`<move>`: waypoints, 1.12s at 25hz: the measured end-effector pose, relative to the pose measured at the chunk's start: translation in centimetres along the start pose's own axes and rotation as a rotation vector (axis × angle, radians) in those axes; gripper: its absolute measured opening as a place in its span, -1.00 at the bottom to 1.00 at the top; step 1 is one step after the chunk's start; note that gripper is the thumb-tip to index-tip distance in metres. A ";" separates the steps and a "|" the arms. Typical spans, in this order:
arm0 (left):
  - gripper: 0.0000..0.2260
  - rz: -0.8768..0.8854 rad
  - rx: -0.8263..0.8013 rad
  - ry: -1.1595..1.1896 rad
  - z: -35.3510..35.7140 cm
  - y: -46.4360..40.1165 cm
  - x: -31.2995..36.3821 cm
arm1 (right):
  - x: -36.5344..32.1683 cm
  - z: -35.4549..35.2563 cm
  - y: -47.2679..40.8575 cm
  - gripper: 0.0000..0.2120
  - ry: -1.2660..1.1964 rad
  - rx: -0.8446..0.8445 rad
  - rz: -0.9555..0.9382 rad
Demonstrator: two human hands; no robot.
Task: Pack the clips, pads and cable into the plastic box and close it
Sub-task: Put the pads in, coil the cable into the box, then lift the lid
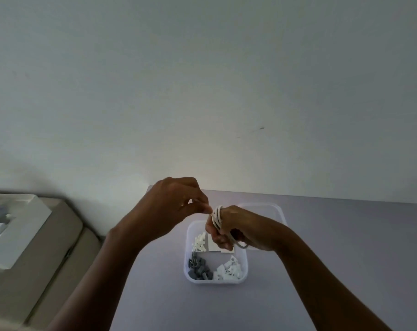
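Right hand point(236, 229) is curled round a coil of white cable point(217, 217) wound over its fingers, held just above the open plastic box point(243, 278), while the left hand point(174, 204) pinches the cable's loose end beside the coil. Light, limp and springy, the cable will likely uncoil if released, so it is best gripped across the whole bundle. Inside the box lie grey clips point(199, 267) and white pads point(227, 268), the far half offering room, with the lid point(278, 211) behind on the worktop point(322, 235).
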State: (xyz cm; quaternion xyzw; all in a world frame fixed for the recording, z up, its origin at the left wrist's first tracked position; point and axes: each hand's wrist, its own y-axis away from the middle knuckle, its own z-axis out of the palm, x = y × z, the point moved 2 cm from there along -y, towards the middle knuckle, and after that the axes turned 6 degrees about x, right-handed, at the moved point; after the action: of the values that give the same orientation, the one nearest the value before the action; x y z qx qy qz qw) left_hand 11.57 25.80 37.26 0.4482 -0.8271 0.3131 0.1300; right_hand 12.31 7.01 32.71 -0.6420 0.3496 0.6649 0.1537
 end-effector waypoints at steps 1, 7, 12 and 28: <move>-0.91 0.007 0.040 0.087 0.1 0.0 -0.4 | -0.3 0.3 -0.2 -0.84 -0.018 0.002 -0.011; -0.92 -0.075 0.253 0.385 1.9 0.2 -1.0 | -1.2 0.9 -1.5 -0.68 -0.142 0.006 -0.058; -0.92 -0.163 0.281 0.508 2.5 0.2 -1.7 | -0.7 0.8 -2.2 -0.72 -0.396 -0.105 -0.139; -0.75 -0.176 -0.064 0.742 3.8 -0.1 -1.5 | -0.1 0.1 -2.6 -0.75 -0.852 -0.320 -0.235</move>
State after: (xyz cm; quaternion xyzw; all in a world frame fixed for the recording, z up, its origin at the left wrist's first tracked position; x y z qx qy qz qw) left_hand 12.73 24.42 33.63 0.3693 -0.6916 0.4158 0.4609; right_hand 13.98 8.91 32.15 -0.3627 0.0736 0.8928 0.2567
